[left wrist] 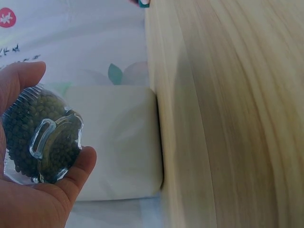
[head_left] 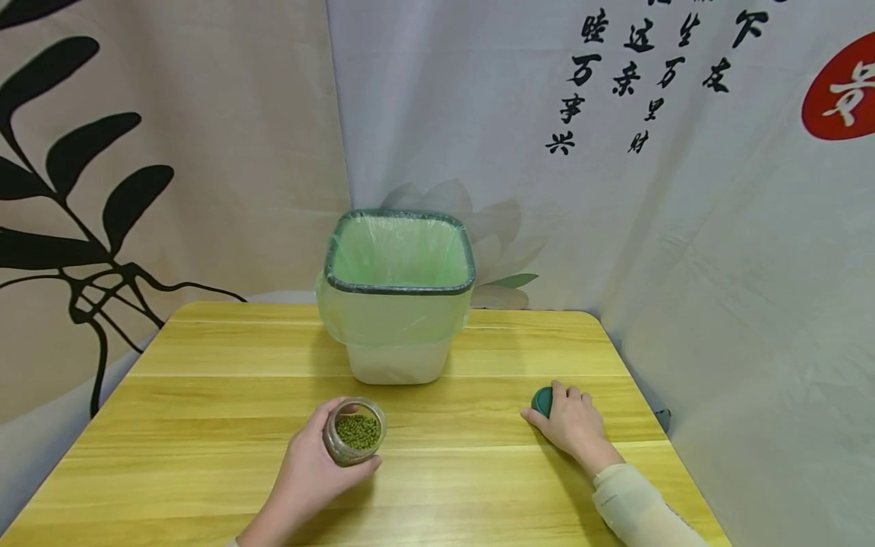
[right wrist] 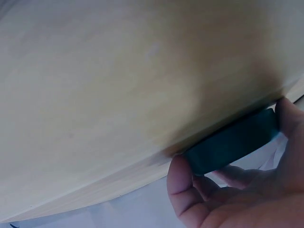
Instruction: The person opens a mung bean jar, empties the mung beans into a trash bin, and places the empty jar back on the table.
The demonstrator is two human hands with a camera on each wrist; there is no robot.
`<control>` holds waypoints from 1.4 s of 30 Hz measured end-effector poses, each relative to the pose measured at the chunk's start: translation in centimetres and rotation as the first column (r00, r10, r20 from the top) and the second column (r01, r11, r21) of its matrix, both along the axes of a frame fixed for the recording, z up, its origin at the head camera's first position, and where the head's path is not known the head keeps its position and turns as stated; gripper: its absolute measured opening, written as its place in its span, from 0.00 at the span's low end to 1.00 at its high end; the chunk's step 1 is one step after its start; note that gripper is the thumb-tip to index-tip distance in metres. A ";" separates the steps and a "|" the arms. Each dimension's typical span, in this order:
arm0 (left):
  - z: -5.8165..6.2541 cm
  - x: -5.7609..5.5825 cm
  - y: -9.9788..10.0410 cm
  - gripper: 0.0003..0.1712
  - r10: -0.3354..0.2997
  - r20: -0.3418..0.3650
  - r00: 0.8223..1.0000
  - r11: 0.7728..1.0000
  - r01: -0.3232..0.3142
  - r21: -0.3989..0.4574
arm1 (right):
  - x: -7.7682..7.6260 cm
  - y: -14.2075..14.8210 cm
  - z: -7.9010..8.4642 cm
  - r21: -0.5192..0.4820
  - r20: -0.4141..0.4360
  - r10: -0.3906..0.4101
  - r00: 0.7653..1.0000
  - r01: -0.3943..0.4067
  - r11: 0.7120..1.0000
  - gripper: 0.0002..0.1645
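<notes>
My left hand (head_left: 317,463) grips a clear jar (head_left: 354,431) of green mung beans (head_left: 358,431) and holds it above the table, its open mouth tilted toward the head camera. In the left wrist view the jar's bottom (left wrist: 42,135) shows, with beans pressed against it and thumb and fingers around the sides. Over at the right of the table, my right hand (head_left: 573,419) holds a dark green lid (head_left: 542,401) by its edge. The right wrist view has the lid (right wrist: 232,142) between thumb and fingers, low over the wooden surface.
A pale bin (head_left: 399,363) with a light green liner bag (head_left: 396,319) and dark rim stands at the table's back, beyond the jar. The wooden table (head_left: 225,395) ends on the right near my right forearm. Printed cloth (head_left: 478,91) hangs behind.
</notes>
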State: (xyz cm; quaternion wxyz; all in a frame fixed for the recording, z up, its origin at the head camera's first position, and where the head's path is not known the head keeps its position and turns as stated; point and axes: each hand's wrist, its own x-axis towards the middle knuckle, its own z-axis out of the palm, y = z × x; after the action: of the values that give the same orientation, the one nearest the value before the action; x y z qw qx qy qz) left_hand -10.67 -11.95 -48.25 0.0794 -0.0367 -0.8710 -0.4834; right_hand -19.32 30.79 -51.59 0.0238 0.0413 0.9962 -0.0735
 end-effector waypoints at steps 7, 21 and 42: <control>0.1 0.0 -0.4 0.57 0.007 0.010 1.000 0.999 -0.007 -0.031 | 0.1 0.1 0.0 0.015 0.001 0.007 1.000 -0.007 1.000 0.60; 0.1 0.4 -3.0 0.57 0.032 -0.020 0.999 0.994 -0.033 -0.107 | 0.1 0.4 0.2 0.036 0.000 0.007 1.000 -0.007 0.999 0.63; 1.7 -1.0 -7.5 0.58 0.012 -0.097 0.995 0.974 -0.033 -0.222 | 0.0 -0.8 3.1 0.011 -0.104 0.063 0.993 -0.062 0.998 0.56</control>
State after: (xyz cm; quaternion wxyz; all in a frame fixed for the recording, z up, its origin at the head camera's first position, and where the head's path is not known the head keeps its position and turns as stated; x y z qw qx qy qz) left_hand -11.70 -19.49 -46.51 0.1218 -0.0586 -0.9154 -0.3791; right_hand -19.35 29.96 -48.51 -0.0259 0.0061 0.9971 -0.0708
